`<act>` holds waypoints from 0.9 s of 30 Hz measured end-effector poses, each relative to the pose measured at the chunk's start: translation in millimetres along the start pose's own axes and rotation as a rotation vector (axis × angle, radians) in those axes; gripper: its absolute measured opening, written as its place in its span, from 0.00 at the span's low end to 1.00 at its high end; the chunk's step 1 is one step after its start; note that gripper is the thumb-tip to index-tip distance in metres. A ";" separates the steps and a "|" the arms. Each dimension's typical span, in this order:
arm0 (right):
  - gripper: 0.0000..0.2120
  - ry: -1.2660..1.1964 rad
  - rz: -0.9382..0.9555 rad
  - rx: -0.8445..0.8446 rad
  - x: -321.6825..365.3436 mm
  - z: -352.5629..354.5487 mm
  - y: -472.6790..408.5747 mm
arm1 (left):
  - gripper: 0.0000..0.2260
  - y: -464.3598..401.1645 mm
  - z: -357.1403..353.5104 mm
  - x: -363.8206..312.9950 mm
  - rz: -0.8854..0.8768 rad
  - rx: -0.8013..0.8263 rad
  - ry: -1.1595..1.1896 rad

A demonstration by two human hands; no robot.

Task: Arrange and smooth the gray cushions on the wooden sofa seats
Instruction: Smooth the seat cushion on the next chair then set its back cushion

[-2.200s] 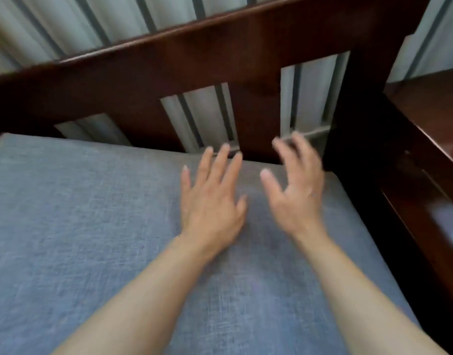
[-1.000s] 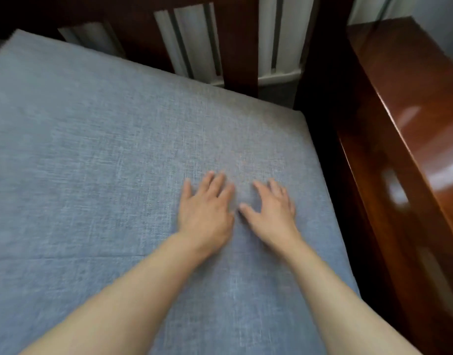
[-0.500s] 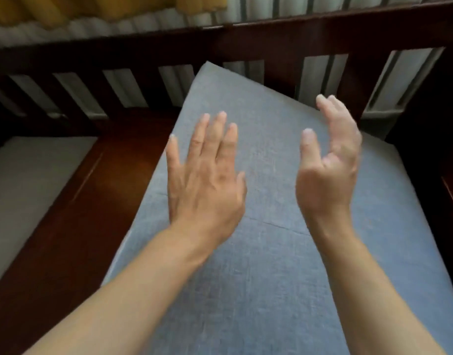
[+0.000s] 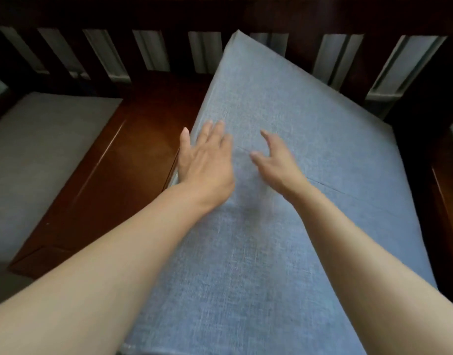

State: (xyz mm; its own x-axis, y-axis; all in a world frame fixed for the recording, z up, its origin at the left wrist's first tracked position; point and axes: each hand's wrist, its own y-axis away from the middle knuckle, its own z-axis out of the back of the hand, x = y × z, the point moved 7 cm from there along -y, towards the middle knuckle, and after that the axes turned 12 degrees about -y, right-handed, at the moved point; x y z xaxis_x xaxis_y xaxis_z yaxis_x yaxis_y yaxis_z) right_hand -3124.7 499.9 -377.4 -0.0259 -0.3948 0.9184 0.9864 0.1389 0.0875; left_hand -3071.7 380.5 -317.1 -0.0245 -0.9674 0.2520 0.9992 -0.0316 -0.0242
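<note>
Wooden sofa seat (image 4: 133,160) under me: blue-gray cushion (image 4: 284,226) lying skewed on it, second gray cushion (image 4: 41,155) at left, bare wood between.

No legible text or labels anywhere.

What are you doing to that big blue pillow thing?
A person is tidying the cushions on a wooden sofa. Both bare hands are spread open over the gray-blue cushion: the left hand is near its left edge, the right hand nearer the middle. Neither is gripping anything. This cushion sits crooked, with one corner poking up against the slatted backrest. To the left is a strip of bare wooden seat, then another gray cushion lying flat.
</note>
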 end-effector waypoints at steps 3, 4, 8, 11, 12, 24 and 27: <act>0.22 -0.210 0.189 -0.407 15.7 27.5 65.4 | 0.26 62.4 6.9 5.0 0.015 -0.290 0.068; 0.23 -0.155 0.208 -0.457 8.5 15.3 95.3 | 0.27 84.1 -11.1 0.5 -0.006 -0.232 0.065; 0.30 0.308 0.136 -0.016 -51.9 -68.8 142.7 | 0.30 108.6 -55.4 -8.7 0.033 0.153 -0.130; 0.28 0.032 0.167 0.031 -38.2 -16.8 127.4 | 0.29 96.0 -12.8 -46.7 0.065 -0.001 -0.075; 0.26 -0.077 0.193 -0.101 -32.7 17.4 127.3 | 0.28 97.5 0.9 -65.2 0.049 -0.110 -0.018; 0.24 -0.122 0.169 -0.496 -156.4 149.1 176.9 | 0.28 105.1 -38.8 -213.5 -0.107 -0.085 0.033; 0.28 0.093 0.130 -0.462 -202.6 136.4 197.6 | 0.29 125.6 -87.7 -255.8 -0.218 0.067 -0.023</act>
State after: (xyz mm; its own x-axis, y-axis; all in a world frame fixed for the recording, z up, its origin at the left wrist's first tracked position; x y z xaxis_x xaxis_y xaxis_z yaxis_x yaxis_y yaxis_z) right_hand -2946.7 731.2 -493.6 0.0966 -0.4835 0.8700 0.9499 -0.2163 -0.2257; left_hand -2942.7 601.9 -469.3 -0.2405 -0.9335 0.2661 0.9701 -0.2221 0.0976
